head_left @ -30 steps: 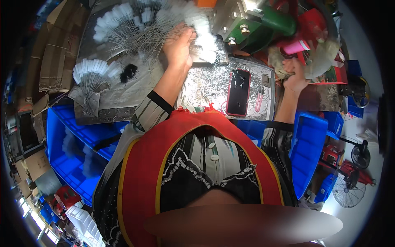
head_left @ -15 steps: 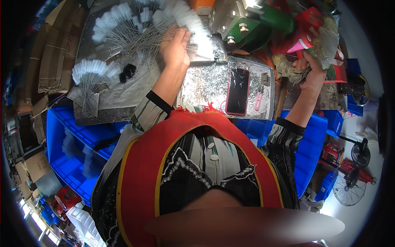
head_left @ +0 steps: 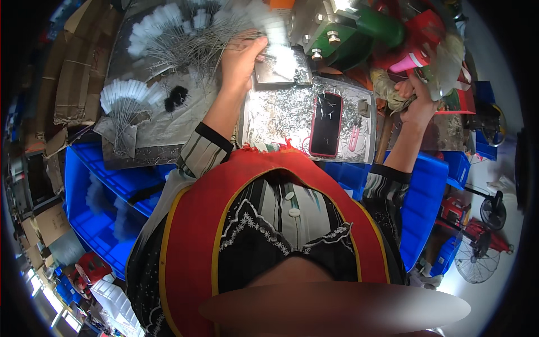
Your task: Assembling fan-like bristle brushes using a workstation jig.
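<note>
In the head view, metal clippings litter a pale tray (head_left: pixel 368 149) holding a phone (head_left: pixel 325 124). Wire-stemmed white brushes (head_left: pixel 154 33) spread far left; the left hand (head_left: pixel 238 64) is among them, its pinch unclear. The right hand (head_left: pixel 418 106) curls around a cloth-wrapped part (head_left: pixel 388 92), far right. Nearer left, a blue bin (head_left: pixel 78 194) contains pale bristly pieces (head_left: pixel 120 222).

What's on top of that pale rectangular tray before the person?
On the pale rectangular tray lie thin silvery clippings, a black phone edged in pinkish red, a slim pink tool and a small grey metal piece. Whatever is beneath the phone is covered.
</note>
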Available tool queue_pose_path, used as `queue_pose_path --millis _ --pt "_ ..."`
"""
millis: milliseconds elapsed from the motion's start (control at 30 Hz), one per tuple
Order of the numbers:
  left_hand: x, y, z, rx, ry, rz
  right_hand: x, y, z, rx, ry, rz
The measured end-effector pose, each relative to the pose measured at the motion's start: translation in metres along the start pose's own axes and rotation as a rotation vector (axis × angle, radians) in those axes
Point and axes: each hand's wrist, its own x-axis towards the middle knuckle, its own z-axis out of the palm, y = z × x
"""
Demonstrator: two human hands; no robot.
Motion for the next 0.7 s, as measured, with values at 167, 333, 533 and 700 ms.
queue_pose_path --millis 167,333,533,700 --pt "-0.001 -0.002 -0.004 -0.101 -0.038 -0.069 0.004 -0.014 0.004 -0.004 -0.022 0.094" --pt "0.001 -0.008 -0.007 -0.187 0.020 -0.035 0.005 -0.005 -0.003 0.009 -0.052 0.096" --pt "0.002 -0.008 -0.003 -0.159 0.058 -0.065 0.006 -0.010 -0.002 -0.003 -0.083 0.113" --pt "0.002 -0.008 -0.003 -0.143 0.061 -0.058 0.006 -0.023 0.006 -0.056 -0.035 0.142"
